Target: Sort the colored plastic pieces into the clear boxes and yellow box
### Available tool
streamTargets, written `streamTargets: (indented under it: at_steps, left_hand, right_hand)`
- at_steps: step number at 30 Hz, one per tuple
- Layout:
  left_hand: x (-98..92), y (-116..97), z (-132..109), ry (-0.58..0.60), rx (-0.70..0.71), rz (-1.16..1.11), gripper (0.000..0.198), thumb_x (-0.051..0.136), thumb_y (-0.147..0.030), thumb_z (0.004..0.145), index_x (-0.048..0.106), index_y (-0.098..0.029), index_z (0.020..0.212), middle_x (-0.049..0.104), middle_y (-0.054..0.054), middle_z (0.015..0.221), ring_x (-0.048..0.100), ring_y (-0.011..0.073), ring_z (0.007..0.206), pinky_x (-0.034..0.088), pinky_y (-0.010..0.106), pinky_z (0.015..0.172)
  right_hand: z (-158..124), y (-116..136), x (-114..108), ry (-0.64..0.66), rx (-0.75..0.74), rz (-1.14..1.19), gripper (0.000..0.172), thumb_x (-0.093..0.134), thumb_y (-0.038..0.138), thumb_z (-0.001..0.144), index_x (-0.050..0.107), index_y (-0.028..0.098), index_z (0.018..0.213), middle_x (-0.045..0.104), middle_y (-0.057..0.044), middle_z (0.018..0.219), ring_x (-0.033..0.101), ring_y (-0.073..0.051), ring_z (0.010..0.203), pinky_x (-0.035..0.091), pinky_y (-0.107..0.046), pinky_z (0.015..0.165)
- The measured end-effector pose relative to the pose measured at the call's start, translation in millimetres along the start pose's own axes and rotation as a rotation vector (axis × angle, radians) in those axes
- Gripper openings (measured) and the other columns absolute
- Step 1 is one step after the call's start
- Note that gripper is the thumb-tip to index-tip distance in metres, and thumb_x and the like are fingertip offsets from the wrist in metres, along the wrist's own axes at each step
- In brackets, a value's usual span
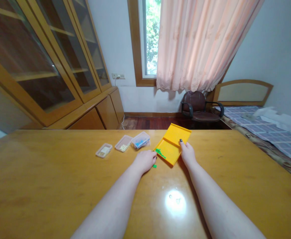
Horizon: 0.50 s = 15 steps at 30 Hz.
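Note:
A yellow hinged case [169,151] lies opened out and tilted, its lid toward the far side of the table. Small green pieces [159,152] are gathered in the left corner of its near half. My right hand [188,153] grips the case by its right edge, thumb on top near the hinge. At the left corner, my left hand [145,161] is closed with curled fingers against the case; what they hold, if anything, is hidden. One flat green piece [154,166] rests on the table just below the left fingers.
Left of the case stand a clear box with blue pieces [141,140], a clear tray with cream pieces [123,144] and a smaller clear box [104,150]. They sit on the wooden table [60,186]. Beyond its far edge is a brown armchair [197,106].

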State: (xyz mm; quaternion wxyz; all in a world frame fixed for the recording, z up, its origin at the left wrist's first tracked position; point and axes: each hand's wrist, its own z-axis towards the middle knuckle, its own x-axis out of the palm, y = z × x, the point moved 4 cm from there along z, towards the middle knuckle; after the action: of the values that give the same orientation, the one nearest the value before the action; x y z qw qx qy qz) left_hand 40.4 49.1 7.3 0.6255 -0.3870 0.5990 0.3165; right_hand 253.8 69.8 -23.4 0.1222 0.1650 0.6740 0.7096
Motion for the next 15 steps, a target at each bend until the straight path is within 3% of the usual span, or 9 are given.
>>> streamTargets:
  at_steps: [15]
  left_hand:
    - [-3.5, -1.8, -1.2, -0.042, -0.030, 0.009, 0.026, 0.038, -0.030, 0.084, 0.060, -0.018, 0.084, 0.061, 0.009, 0.087, 0.059, 0.0207, 0.079, 0.044, 0.032, 0.070]
  right_hand:
    - [-2.1, 0.8, 3.2, 0.017, 0.010, 0.060, 0.048, 0.060, 0.057, 0.063, 0.062, 0.014, 0.085, 0.068, -0.011, 0.093, 0.063, -0.026, 0.084, 0.050, -0.034, 0.069]
